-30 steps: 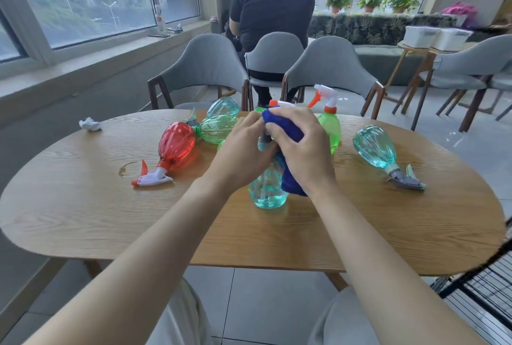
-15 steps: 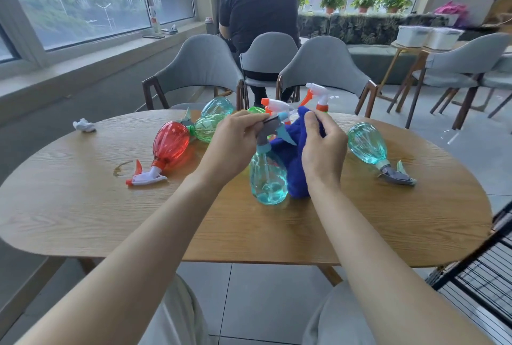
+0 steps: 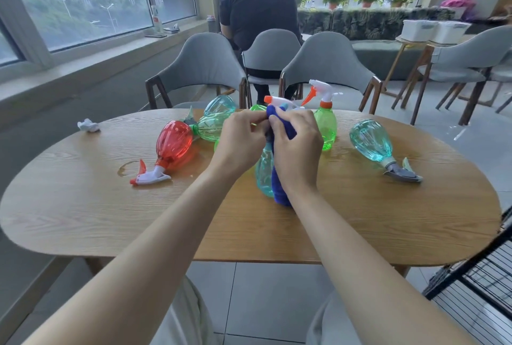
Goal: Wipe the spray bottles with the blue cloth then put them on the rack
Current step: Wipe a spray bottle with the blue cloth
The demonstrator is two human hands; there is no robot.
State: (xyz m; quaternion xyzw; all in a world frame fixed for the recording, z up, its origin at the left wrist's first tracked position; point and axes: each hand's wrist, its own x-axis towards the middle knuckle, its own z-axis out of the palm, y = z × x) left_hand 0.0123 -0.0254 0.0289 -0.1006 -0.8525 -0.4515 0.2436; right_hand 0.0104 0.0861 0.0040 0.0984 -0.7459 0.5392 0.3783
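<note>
Both hands (image 3: 273, 141) grip cloth-wrapped teal bottle (image 3: 263, 174) upright.

Bright daylight comes in through the windows (image 3: 83, 7) on the left and far side. The table (image 3: 83, 220) shines a little on the right. Lines bend near the edges, and far things look blurry.

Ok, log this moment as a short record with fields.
left hand: grips the top of the held teal bottle
right hand: wraps the blue cloth round its neck
lying on table: red bottle, lying teal bottle, among others
standing: green bottle
rack: lower right, no bottle on the part seen
</note>
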